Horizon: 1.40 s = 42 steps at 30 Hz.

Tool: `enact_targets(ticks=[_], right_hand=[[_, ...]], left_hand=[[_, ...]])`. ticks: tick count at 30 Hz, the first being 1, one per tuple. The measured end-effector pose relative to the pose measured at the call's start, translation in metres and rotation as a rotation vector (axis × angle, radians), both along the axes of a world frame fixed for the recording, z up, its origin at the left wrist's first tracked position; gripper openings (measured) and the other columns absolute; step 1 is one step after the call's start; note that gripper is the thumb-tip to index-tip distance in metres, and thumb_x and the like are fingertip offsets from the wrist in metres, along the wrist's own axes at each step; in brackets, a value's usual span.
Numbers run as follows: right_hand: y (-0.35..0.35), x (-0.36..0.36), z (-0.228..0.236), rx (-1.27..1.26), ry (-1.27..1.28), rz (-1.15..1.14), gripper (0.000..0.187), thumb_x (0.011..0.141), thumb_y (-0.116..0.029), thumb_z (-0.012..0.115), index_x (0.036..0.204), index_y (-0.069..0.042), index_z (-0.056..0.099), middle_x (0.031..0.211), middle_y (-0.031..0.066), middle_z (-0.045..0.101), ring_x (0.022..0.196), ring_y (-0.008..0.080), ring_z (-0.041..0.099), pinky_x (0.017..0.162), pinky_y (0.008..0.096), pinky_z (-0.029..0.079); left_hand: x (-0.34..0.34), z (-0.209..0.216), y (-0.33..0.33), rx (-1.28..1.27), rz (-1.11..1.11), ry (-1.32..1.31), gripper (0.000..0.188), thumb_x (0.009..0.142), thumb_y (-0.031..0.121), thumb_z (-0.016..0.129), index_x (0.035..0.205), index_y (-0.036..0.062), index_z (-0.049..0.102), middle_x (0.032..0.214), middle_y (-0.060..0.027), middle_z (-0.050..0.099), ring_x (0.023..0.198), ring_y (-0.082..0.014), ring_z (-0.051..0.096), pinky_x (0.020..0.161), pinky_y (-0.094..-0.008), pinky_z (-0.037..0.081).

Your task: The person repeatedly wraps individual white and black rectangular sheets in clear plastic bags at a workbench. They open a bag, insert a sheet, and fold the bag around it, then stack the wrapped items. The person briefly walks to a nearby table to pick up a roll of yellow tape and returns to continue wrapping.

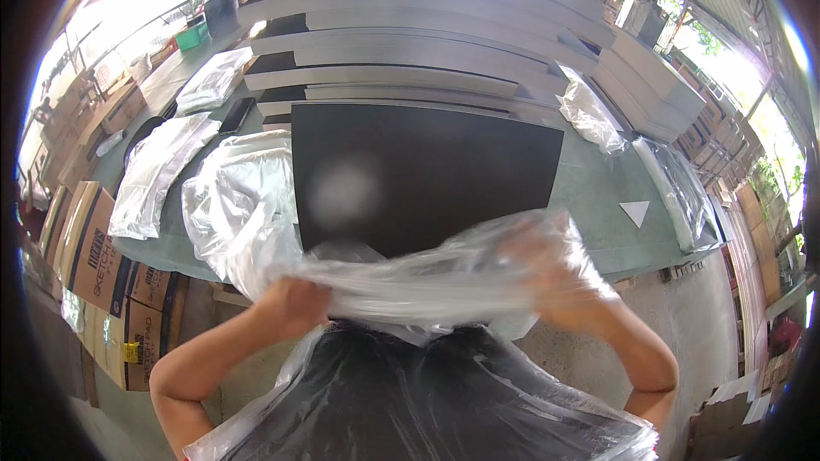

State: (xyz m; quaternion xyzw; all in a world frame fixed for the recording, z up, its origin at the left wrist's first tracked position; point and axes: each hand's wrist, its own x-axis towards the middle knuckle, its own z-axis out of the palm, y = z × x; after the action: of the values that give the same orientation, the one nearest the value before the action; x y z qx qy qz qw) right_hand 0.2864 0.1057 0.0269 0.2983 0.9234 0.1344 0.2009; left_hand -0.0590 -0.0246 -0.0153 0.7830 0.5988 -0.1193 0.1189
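Note:
A clear plastic bag [418,286] stretches between my hands, just above the table's near edge. My left hand [295,306] is closed on its left end. At the other end, my right hand [555,282] shows through the film; it is smeared by motion and its fingers are partly covered by plastic. Beyond the bag a flat black board [427,175] lies on the green table [594,196], its near edge hidden behind the film. Crumpled clear plastic [239,196] lies left of the board, close to my left hand. Clear plastic also covers my dark clothing.
Long stacks of pale boards [401,43] rise behind the black board. Plastic-wrapped packs [162,171] lie at left, others [679,192] at right. A white triangle [635,212] lies on the right side. Cardboard boxes [94,239] stand below the table's left end.

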Motion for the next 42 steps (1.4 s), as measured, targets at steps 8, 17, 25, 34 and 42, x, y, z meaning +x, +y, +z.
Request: enact_targets(ticks=[8, 17, 25, 34, 42], right_hand=[[0.008, 0.002, 0.012, -0.285, -0.013, -0.442, 0.025, 0.079, -0.024, 0.047, 0.094, -0.011, 0.062, 0.101, 0.0116, 0.058, 0.095, 0.0217, 0.054, 0.086, 0.0321, 0.038], [-0.007, -0.003, 0.008, 0.238, 0.177, 0.143, 0.019, 0.076, -0.017, 0.048, 0.083, -0.008, 0.063, 0.087, 0.0109, 0.061, 0.094, 0.0251, 0.054, 0.096, 0.0441, 0.028], [-0.002, -0.013, 0.105, -0.694, 0.969, -0.429, 0.018, 0.066, -0.012, 0.063, 0.082, -0.003, 0.062, 0.083, 0.0141, 0.062, 0.082, 0.0230, 0.060, 0.072, 0.0355, 0.048], [0.049, -0.027, 0.033, 0.287, 1.030, -0.125, 0.055, 0.061, 0.008, 0.053, 0.113, -0.011, 0.049, 0.121, 0.0124, 0.044, 0.101, 0.0330, 0.050, 0.085, 0.0377, 0.043], [0.114, 0.001, 0.045, 0.111, 1.378, -0.208, 0.063, 0.056, 0.013, 0.042, 0.116, -0.008, 0.050, 0.111, 0.0154, 0.046, 0.097, 0.0322, 0.049, 0.085, 0.0322, 0.038]], left_hand=[[0.059, 0.080, -0.030, 0.407, -0.631, -0.117, 0.016, 0.071, 0.016, 0.051, 0.083, 0.0071, 0.057, 0.081, -0.0131, 0.060, 0.075, -0.0239, 0.060, 0.062, -0.0353, 0.048], [-0.016, 0.017, 0.013, 0.187, 0.053, 0.193, 0.016, 0.069, 0.014, 0.052, 0.077, 0.0041, 0.061, 0.078, -0.0164, 0.061, 0.073, -0.0302, 0.061, 0.066, -0.0403, 0.048], [-0.014, -0.018, -0.039, -0.656, -0.055, -0.183, 0.047, 0.077, 0.044, 0.055, 0.087, -0.0007, 0.064, 0.085, -0.0227, 0.061, 0.086, -0.0332, 0.057, 0.078, -0.0368, 0.044], [-0.126, 0.043, 0.063, 1.195, 0.631, -0.422, 0.039, 0.061, -0.010, 0.046, 0.097, 0.0044, 0.052, 0.077, -0.0166, 0.058, 0.072, -0.0311, 0.058, 0.063, -0.0360, 0.045], [-0.069, 0.087, 0.107, 0.857, 0.249, -0.831, 0.059, 0.064, -0.015, 0.046, 0.118, 0.0092, 0.047, 0.106, -0.0160, 0.055, 0.097, -0.0277, 0.055, 0.084, -0.0323, 0.043]])
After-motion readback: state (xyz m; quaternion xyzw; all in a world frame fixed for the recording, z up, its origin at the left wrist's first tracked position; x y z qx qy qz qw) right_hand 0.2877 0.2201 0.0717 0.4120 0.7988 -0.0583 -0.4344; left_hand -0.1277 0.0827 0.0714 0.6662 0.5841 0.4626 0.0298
